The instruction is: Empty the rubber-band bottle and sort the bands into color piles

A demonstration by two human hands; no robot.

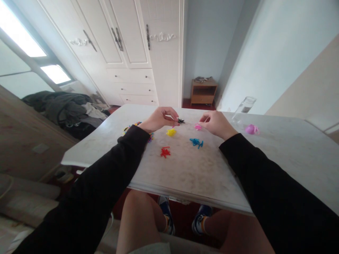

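Observation:
My left hand point(164, 118) is over the far part of the table, thumb and forefinger curled close beside a small pile of black pieces point(180, 121). A small pink bit shows under its thumb; whatever its fingertips hold is too small to name. At a pink pile point(197, 126), my right hand point(214, 122) has its fingertips pinched together, their contents hidden. Nearer to me lie piles of thin yellow pieces point(171, 132), blue pieces point(196, 143) and red pieces point(165, 152). Mixed coloured pieces point(150, 137) are partly hidden behind my left wrist.
A clear glass jar point(245, 106) stands at the table's far right side, with a purple-pink object point(252, 129) nearer. The pale table point(201, 176) extends to my knees. Beyond it are a white wardrobe point(132, 81), a wooden nightstand point(203, 92) and heaped dark clothes point(60, 109).

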